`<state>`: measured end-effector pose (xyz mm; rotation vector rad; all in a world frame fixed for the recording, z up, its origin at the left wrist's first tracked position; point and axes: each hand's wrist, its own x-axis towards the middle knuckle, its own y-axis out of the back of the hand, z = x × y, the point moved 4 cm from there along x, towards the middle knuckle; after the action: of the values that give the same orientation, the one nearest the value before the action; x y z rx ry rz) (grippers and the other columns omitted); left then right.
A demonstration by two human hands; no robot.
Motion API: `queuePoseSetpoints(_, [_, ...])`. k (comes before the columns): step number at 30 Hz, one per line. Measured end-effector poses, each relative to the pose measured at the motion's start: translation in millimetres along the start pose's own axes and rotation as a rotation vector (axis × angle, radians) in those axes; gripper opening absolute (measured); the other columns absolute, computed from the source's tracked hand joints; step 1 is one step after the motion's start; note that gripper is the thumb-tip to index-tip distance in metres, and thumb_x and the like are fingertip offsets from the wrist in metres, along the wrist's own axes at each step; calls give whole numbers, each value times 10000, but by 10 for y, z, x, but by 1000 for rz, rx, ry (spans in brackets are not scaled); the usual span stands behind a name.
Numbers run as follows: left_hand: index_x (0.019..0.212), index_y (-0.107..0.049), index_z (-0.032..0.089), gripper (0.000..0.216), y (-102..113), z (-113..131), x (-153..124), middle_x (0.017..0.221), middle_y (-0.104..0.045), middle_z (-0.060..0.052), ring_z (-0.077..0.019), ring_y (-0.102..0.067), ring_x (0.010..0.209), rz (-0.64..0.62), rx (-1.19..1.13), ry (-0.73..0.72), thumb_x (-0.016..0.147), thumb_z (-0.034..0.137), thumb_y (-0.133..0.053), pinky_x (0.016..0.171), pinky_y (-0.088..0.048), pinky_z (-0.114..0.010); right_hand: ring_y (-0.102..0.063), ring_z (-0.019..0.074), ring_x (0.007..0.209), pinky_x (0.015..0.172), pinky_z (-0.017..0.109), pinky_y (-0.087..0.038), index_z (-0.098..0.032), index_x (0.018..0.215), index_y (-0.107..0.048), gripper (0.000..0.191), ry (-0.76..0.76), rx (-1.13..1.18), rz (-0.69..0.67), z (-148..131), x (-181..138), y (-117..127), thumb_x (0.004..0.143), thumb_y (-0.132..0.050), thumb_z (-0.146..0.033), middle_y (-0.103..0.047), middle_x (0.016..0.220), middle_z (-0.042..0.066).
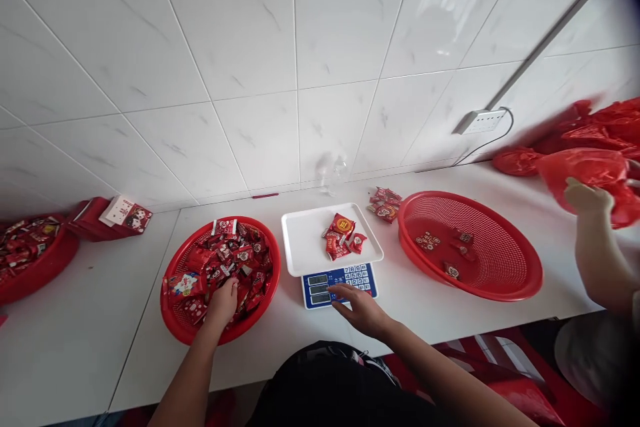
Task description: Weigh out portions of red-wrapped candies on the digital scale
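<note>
My left hand (223,302) reaches into a round red basket (173,267) heaped with red candy packets (235,257); its fingers curl down among them, and what they grip is hidden. My right hand (361,309) rests on the blue keypad front of a small scale (340,283), fingers stretched out flat and holding nothing. The scale's white tray (305,240) carries a small pile of red packets (343,237).
A large red basket (520,280) with several packets stands to the right. Loose packets (384,205) lie behind the scale. Another person's hand (587,199) holds red bags (590,170) at far right. Another red basket (35,267) and red envelopes (107,217) sit at left.
</note>
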<state>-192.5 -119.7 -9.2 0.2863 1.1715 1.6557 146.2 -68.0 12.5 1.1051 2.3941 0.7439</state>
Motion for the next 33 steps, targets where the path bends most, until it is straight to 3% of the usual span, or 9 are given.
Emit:
queuePoseSetpoints(3, [1058, -544, 195, 327, 116, 145, -86, 1152, -607, -98, -207, -544, 1078, 88, -161, -34, 865, 276, -293, 870, -413, -299, -623, 211, 880, 791, 353, -489, -239, 1122, -587, 345, -44, 44, -22, -25, -6, -34, 829, -456, -364, -633, 1092, 80])
queuePoseSetpoints(5, [1060, -541, 212, 320, 165, 325, -182, 1194, -580, -74, -196, -536, 1086, 74, -490, -77, 859, 352, -335, 862, -435, -294, -622, 215, 869, 787, 356, -487, -218, 1103, -599, 353, -66, 106, -27, -84, 7, -48, 819, -472, -383, -649, 1054, 85])
queuePoseSetpoints(9, [1027, -568, 185, 336, 110, 786, -426, 1117, -612, -87, -199, -599, 946, -179, -1178, -68, 760, 390, -561, 782, -492, -323, -612, 205, 862, 787, 356, -485, -221, 1117, -575, 423, -131, 384, -56, -261, 60, -66, 800, -490, -489, -660, 996, 65])
queuePoseSetpoints(14, [965, -600, 188, 272, -178, 1183, -700, 991, -656, -48, -145, -617, 851, -408, -1343, -36, 739, 338, -623, 806, -475, -305, -601, 175, 798, 771, 353, -473, -185, 1078, -560, 516, -149, 720, -122, -498, 132, -61, 749, -521, -581, -643, 906, 55])
queuePoseSetpoints(18, [940, -599, 166, 277, -474, 1330, -907, 956, -664, -74, -179, -624, 872, -610, -1228, -94, 750, 367, -608, 850, -454, -357, -567, 137, 680, 671, 298, -448, -165, 844, -580, 410, -137, 747, -145, -529, 144, -88, 750, -538, -562, -610, 713, 13])
queuePoseSetpoints(21, [958, -590, 164, 295, -602, 1354, -983, 918, -662, -76, -187, -627, 858, -646, -1010, -187, 749, 373, -600, 810, -468, -348, -547, 133, 641, 619, 277, -423, -169, 730, -554, 382, -156, 648, -143, -463, 115, -128, 734, -561, -551, -598, 666, 5])
queuePoseSetpoints(23, [970, -587, 169, 300, -604, 1311, -928, 912, -658, -77, -196, -624, 853, -549, -823, -270, 758, 380, -573, 766, -477, -333, -550, 140, 644, 611, 276, -416, -177, 713, -544, 381, -178, 601, -120, -411, 89, -141, 726, -561, -557, -605, 669, 6])
queuePoseSetpoints(28, [1131, -518, 198, 347, -350, 894, -449, 1160, -574, -88, -187, -533, 1068, -9, -44, -299, 869, 331, -333, 904, -403, -301, -534, 135, 594, 574, 267, -393, -188, 681, -511, 409, -283, 561, -58, -278, 33, -136, 705, -543, -595, -584, 614, -8])
queuePoseSetpoints(33, [1227, -457, 141, 519, -286, 298, -31, 1249, -515, -153, -269, -466, 1162, -135, 258, -110, 730, 256, -552, 940, -344, -335, -536, 133, 601, 587, 269, -401, -186, 715, -520, 430, -331, 593, -68, -201, 2, -149, 700, -533, -616, -592, 622, -7])
